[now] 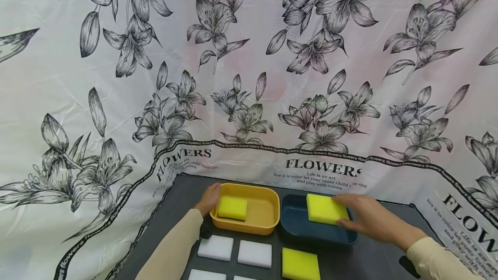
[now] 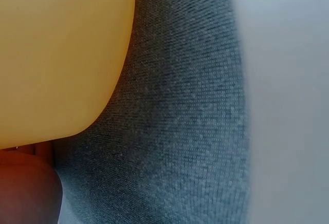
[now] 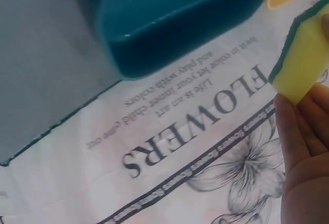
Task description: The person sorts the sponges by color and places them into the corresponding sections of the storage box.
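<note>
My right hand (image 1: 367,215) pinches a yellow sponge (image 1: 326,209) by its right side, fingers above and thumb below, over the dark blue tub (image 1: 289,211). In the right wrist view this sponge (image 3: 303,54) shows a green scouring layer along one side. My left hand (image 1: 210,198) grips the left end of the yellow-orange tub (image 1: 264,211), where another yellow sponge (image 1: 232,208) lies inside. Part of the left hand (image 2: 28,190) shows beside the tub wall (image 2: 61,54) in the left wrist view; the rest of its fingers are hidden.
In front of the tubs, several white sponges (image 1: 254,253) and a yellow sponge (image 1: 300,263) lie in rows on the dark grey table (image 1: 171,224). A white flower-printed cloth (image 1: 249,55) hangs behind and at both sides, right at the table's edges.
</note>
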The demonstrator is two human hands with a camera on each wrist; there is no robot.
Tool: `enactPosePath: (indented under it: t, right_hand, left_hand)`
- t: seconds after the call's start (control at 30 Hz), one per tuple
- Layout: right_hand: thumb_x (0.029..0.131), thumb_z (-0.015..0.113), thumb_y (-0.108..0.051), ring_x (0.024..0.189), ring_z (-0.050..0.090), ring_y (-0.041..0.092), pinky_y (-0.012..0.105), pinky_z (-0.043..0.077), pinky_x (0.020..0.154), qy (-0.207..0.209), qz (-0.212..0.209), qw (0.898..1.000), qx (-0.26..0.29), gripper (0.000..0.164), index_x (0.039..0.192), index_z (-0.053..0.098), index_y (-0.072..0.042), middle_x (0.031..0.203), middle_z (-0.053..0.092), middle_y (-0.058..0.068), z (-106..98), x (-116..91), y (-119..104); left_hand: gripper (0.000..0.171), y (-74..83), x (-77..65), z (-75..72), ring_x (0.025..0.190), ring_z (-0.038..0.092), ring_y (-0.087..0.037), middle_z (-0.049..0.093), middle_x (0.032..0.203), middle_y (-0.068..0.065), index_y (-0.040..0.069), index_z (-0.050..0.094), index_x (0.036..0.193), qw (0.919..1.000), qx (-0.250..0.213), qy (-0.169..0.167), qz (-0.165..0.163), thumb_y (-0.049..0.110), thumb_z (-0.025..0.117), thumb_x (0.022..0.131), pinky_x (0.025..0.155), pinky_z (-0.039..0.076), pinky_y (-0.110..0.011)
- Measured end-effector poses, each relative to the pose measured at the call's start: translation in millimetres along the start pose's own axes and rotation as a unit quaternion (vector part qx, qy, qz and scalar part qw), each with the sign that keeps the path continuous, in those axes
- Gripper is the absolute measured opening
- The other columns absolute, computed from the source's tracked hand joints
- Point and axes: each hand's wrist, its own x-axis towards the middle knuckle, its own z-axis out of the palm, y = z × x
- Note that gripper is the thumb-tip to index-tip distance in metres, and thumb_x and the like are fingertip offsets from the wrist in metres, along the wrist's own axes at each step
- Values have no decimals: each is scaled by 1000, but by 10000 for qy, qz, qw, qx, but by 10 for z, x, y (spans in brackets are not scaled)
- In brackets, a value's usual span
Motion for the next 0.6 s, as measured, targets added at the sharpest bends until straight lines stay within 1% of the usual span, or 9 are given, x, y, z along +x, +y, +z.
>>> enactPosePath:
  t: [0.13, 0.17, 0.23, 0.3, 0.37, 0.4, 0.5, 0.53, 0.6]
  right_hand:
    - [92, 90, -41, 113, 74, 22, 49, 63, 95, 29, -36, 10000, -76, 60, 140, 73, -9, 131, 77, 1, 25, 214, -36]
    - [92, 90, -40, 113, 74, 24, 51, 63, 96, 36, -48, 10000, -69, 60, 140, 73, -8, 132, 77, 1, 40, 262, -43]
    - [92, 90, -40, 114, 74, 26, 52, 62, 97, 41, -86, 9999, -58, 60, 140, 73, -7, 132, 77, 3, 73, 358, -59]
    - [92, 90, -39, 115, 74, 27, 53, 62, 98, 24, -108, 9999, -23, 60, 140, 72, -6, 132, 77, 4, 104, 447, -82]
    - [93, 90, -39, 115, 74, 27, 53, 62, 99, 47, -154, 9999, 7, 60, 139, 73, -6, 132, 77, 5, 131, 534, -115]
    - [93, 90, -39, 115, 74, 26, 52, 62, 99, 60, -162, 9998, 14, 59, 139, 73, -6, 132, 77, 4, 145, 577, -137]
    - [93, 90, -37, 112, 74, 23, 50, 62, 98, 140, -256, 9996, 22, 57, 138, 73, -6, 129, 78, 4, 195, 714, -204]
    - [93, 90, -37, 111, 74, 23, 50, 63, 97, 174, -302, 9994, 30, 56, 138, 74, -6, 128, 78, 4, 224, 761, -221]
    - [93, 91, -34, 109, 74, 23, 49, 63, 95, 226, -422, 9988, 52, 56, 136, 74, -4, 126, 79, 5, 297, 850, -252]
  left_hand:
    - [48, -122, 92, 2, 122, 65, -34, 67, 138, -20, 0, 61, 146, 10000, 4, -34, 32, 31, 35, 121, 108, 53, -55]
    - [51, -187, 140, 12, 122, 65, -33, 67, 138, -20, 1, 61, 147, 10000, 16, -55, 42, 34, 32, 121, 107, 54, -54]
    - [52, -206, 158, 20, 124, 65, -36, 66, 140, -21, 0, 60, 148, 9999, -64, -73, 23, 34, 31, 122, 109, 53, -57]
    - [53, -196, 154, 21, 125, 65, -37, 66, 141, -23, -1, 59, 149, 10000, -37, -87, 17, 34, 30, 122, 110, 53, -59]
    - [53, -192, 151, 17, 124, 65, -35, 67, 139, -21, 0, 60, 148, 10000, 34, -80, -7, 35, 29, 122, 109, 54, -57]
    - [51, -133, 109, 6, 124, 65, -34, 67, 139, -20, 1, 61, 147, 9999, 64, -56, -73, 34, 33, 121, 111, 53, -55]
    - [50, -77, 72, 7, 128, 64, -36, 66, 142, -21, 0, 59, 149, 9999, 88, -63, -131, 32, 32, 122, 114, 51, -56]
    - [51, -99, 83, 11, 130, 63, -37, 65, 143, -21, 1, 59, 149, 9999, -8, -51, -118, 34, 32, 121, 116, 50, -58]
    - [51, -269, 223, 44, 134, 62, -38, 65, 146, -20, 3, 59, 151, 9998, -166, -51, -121, 35, 33, 121, 119, 47, -61]
